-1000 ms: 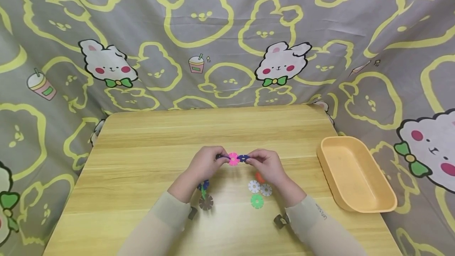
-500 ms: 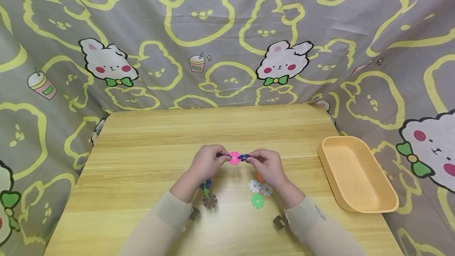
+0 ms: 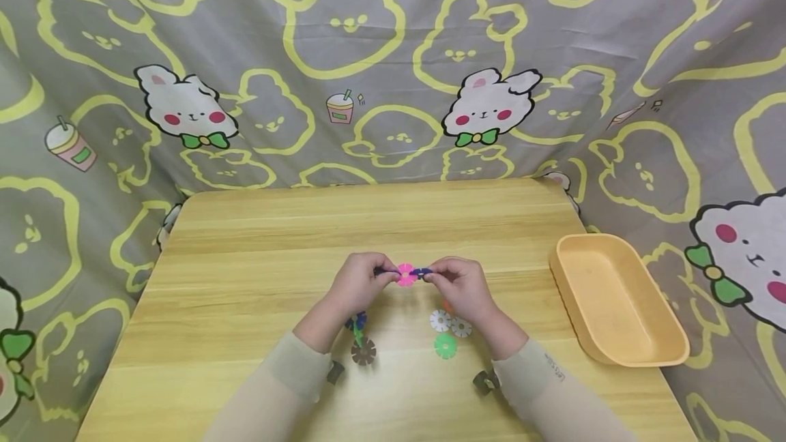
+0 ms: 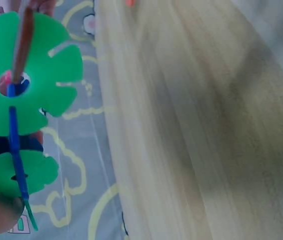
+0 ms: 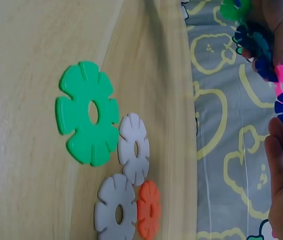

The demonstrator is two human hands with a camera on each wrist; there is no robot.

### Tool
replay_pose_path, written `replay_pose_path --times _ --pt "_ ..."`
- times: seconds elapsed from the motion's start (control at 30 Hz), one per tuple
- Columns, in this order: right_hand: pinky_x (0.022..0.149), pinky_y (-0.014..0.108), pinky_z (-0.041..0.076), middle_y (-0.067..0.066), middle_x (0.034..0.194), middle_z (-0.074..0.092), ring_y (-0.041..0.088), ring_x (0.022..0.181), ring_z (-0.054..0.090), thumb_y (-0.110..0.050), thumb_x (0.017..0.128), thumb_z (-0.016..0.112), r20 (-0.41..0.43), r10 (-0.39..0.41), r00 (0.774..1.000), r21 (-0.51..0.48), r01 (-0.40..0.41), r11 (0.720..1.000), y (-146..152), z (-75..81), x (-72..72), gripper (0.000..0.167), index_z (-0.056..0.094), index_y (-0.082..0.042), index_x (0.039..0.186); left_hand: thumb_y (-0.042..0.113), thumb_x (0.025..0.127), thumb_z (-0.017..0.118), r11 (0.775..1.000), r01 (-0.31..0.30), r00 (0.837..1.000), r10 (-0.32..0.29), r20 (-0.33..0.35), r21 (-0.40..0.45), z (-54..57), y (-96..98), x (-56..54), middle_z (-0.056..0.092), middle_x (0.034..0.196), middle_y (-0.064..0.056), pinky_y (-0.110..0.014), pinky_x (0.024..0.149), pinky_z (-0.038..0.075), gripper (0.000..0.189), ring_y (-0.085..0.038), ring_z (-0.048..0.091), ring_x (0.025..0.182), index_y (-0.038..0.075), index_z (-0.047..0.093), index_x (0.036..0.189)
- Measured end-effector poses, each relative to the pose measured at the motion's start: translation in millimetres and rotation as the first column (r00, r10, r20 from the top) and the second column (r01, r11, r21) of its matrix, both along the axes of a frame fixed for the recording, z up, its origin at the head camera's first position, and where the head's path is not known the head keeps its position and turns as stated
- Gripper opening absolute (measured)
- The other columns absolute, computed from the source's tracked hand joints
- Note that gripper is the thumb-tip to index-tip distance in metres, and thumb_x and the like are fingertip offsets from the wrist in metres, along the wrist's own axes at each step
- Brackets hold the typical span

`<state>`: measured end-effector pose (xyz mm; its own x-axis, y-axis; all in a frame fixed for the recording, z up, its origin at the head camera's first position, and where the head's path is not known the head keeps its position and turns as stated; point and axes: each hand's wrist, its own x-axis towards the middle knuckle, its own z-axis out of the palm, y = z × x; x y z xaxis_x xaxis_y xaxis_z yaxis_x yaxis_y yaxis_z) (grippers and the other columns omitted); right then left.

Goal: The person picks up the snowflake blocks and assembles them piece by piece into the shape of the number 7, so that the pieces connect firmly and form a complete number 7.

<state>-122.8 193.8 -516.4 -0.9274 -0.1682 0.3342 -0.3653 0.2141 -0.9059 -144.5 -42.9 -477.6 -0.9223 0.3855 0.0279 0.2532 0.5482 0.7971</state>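
Observation:
Slotted plastic discs are joined in a chain between my hands. With finger and thumb, my left hand point(image 3: 362, 282) pinches a dark blue disc beside a pink disc point(image 3: 406, 281). On the pink disc's other side, my right hand point(image 3: 457, 285) pinches another dark blue disc point(image 3: 421, 273). More linked pieces hang below the left hand, including a brown disc point(image 3: 364, 352). Close up in the left wrist view, a green disc point(image 4: 56, 50) joins a brown one seen edge-on and a blue disc point(image 4: 14, 130). Fingers partly hide the chain.
Loose on the wooden table point(image 3: 276, 224) lie a green disc point(image 5: 71, 115), two pale grey-white discs point(image 5: 127, 145) and an orange disc point(image 5: 150, 210). A yellow-orange plastic bin point(image 3: 604, 292) stands at the right edge. Patterned cloth point(image 3: 393, 53) surrounds the table.
Both hands keep their hold and barely move. The hanging brown disc has swung slightly to the right.

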Motion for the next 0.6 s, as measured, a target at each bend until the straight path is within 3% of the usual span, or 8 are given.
replay_pose_path --times 0.23,0.37,0.47,0.53,0.6 --pt "0.075 0.025 0.062 0.017 0.091 0.076 0.020 0.081 0.073 0.012 0.089 0.077 0.076 0.032 0.997 0.009 -0.033 0.999 1.0 4.7 -0.4 0.005 0.076 0.007 0.090 0.016 0.096 0.080 0.998 0.063 0.997 -0.063 0.052 0.000 4.3 -5.4 -2.8 0.077 0.091 0.004 -0.028 0.063 0.053 0.007 -0.012 0.062 0.073 0.015 0.079 0.089" --pt "0.076 0.026 0.062 0.016 0.092 0.077 0.024 0.082 0.074 0.012 0.090 0.077 0.095 0.039 0.995 0.004 -0.039 0.999 2.0 5.0 -1.8 0.008 0.078 0.003 0.091 0.015 0.096 0.080 0.997 0.078 0.993 -0.080 0.092 0.024 6.5 -3.9 -4.2 0.079 0.109 -0.003 -0.029 0.074 0.059 0.014 -0.021 0.073 0.097 0.014 0.076 0.082" --pt "0.076 0.027 0.062 0.016 0.092 0.077 0.026 0.082 0.075 0.012 0.090 0.077 0.102 0.029 0.994 0.011 -0.030 0.999 2.8 5.8 -2.4 0.008 0.078 0.003 0.091 0.015 0.097 0.079 0.996 0.086 0.992 -0.088 0.091 0.028 5.4 -1.8 -4.4 0.076 0.120 -0.005 -0.031 0.087 0.061 0.020 -0.026 0.071 0.116 0.016 0.073 0.078" --pt "0.077 0.027 0.063 0.016 0.092 0.077 0.026 0.082 0.075 0.012 0.090 0.076 0.108 0.005 0.994 0.016 -0.007 1.000 2.9 6.3 -3.1 0.008 0.077 0.004 0.091 0.015 0.098 0.078 0.995 0.094 0.993 -0.095 0.072 0.014 4.7 0.2 -4.8 0.076 0.119 -0.004 -0.032 0.090 0.060 0.016 -0.024 0.071 0.114 0.017 0.073 0.083" --pt "0.077 0.027 0.063 0.016 0.092 0.077 0.024 0.082 0.075 0.011 0.090 0.077 0.113 -0.019 0.993 0.017 0.017 1.000 2.5 7.3 -3.3 0.006 0.077 0.005 0.091 0.015 0.100 0.075 0.994 0.104 0.993 -0.103 0.057 -0.019 5.1 2.9 -5.3 0.076 0.114 -0.002 -0.033 0.086 0.060 0.006 -0.020 0.071 0.103 0.016 0.074 0.095"
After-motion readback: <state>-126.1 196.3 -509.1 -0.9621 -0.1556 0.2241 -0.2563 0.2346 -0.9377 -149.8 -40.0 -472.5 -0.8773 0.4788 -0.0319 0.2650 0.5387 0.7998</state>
